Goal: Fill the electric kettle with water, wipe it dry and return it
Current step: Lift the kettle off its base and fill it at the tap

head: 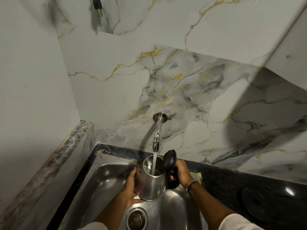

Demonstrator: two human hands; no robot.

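A stainless steel electric kettle [152, 183] is held over the steel sink [106, 180], its black lid [169, 159] flipped open. A stream of water runs from the wall-mounted chrome tap [157, 138] straight into the kettle's mouth. My left hand [131, 188] cups the kettle's body and base from the left. My right hand [181, 171] grips the black handle on the right side. The kettle's round black power base [259, 203] lies on the dark counter to the right.
The sink drain [137, 218] lies below the kettle. A dark granite counter [232, 185] runs to the right of the sink. Marble-patterned wall tiles stand behind, with a ledge on the left. A black plug [97, 5] hangs at the top left.
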